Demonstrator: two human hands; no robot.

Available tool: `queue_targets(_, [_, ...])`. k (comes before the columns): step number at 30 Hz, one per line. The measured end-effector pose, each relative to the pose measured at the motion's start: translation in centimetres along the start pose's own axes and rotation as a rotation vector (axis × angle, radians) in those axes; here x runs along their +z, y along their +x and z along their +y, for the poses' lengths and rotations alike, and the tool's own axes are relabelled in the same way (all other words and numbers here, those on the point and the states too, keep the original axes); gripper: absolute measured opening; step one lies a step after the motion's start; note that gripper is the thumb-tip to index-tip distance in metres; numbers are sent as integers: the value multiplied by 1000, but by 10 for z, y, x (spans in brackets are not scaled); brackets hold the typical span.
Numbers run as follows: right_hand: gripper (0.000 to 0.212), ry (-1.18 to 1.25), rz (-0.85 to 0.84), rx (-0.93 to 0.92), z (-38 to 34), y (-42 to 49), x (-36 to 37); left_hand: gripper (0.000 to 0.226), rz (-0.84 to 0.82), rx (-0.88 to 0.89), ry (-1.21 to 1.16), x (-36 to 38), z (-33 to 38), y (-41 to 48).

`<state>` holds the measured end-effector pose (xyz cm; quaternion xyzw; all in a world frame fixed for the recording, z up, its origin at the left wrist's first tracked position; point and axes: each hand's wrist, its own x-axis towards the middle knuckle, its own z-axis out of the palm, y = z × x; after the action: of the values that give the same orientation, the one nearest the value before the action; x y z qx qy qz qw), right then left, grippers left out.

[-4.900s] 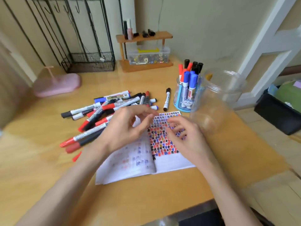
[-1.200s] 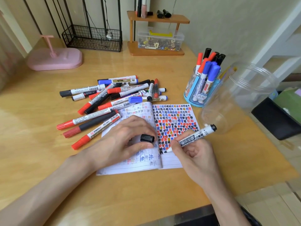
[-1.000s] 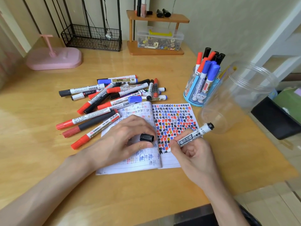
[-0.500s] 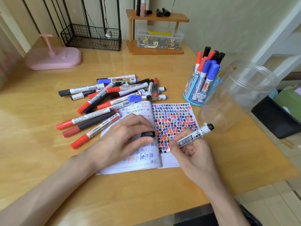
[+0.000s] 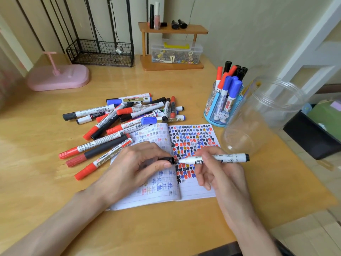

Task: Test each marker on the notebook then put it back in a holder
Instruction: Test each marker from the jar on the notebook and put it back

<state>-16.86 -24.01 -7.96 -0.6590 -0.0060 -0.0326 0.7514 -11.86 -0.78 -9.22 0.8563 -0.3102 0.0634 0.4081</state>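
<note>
Black marker is held level, pinched by the right hand, fingers curled round the barrel. The nib points left at the black cap, which the left hand pinches at its fingertips. Nib and cap mouth are just apart, over the notebook. Looks like the recapping step. Next: line up the nib, push it into the cap, then carry the marker to the blue holder, beyond and right of the grip. Loose markers lie beyond-left.

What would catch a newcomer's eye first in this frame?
The open notebook, its right page packed with red, blue and black test marks, lies mid-desk. Over it the right hand holds a white marker level, its tip nearly meeting the black cap that the left hand pinches. Behind lies a loose heap of markers; a blue holder stands at right.
</note>
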Motion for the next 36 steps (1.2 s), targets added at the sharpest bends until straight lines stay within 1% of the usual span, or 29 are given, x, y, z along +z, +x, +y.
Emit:
queue_targets(3, [11,7,-14,-7,3,0,3,28,2,-6,-11,1,0,0])
queue_targets(7, [4,-54,-60,-54,5,-2,7,26,-14,43,35,0,5,0])
queue_targets(11, [12,-49,-45,-111,6,-2,10,24,29,46,120,3,12,-2])
queue_targets(16, [11,-56,-24,-174,9,-4,12,24,106,38,64,11,19,-3])
queue_targets(18, [8,-67,-21,-175,9,-2,10,25,97,27,49,11,20,-3])
queue_targets(21, [10,-63,-23,-143,8,-1,9,27,57,7,38,12,20,0])
queue_targets(25, [22,25,121,-140,3,-4,8,27,72,5,61,14,20,1])
queue_targets(28, [22,23,216,-188,0,-7,2,29,66,-12,31,15,18,2])
queue_targets(31, [28,14,282,-216,-11,-9,-7,33,-2,-20,-26,17,25,9])
queue_targets(34, [24,-20,336,-266,-26,-13,-26,39,-79,7,-44,25,39,20])
queue_targets(36, [22,-57,380,-306,-35,-19,-46,38,-127,54,-40,36,50,31])
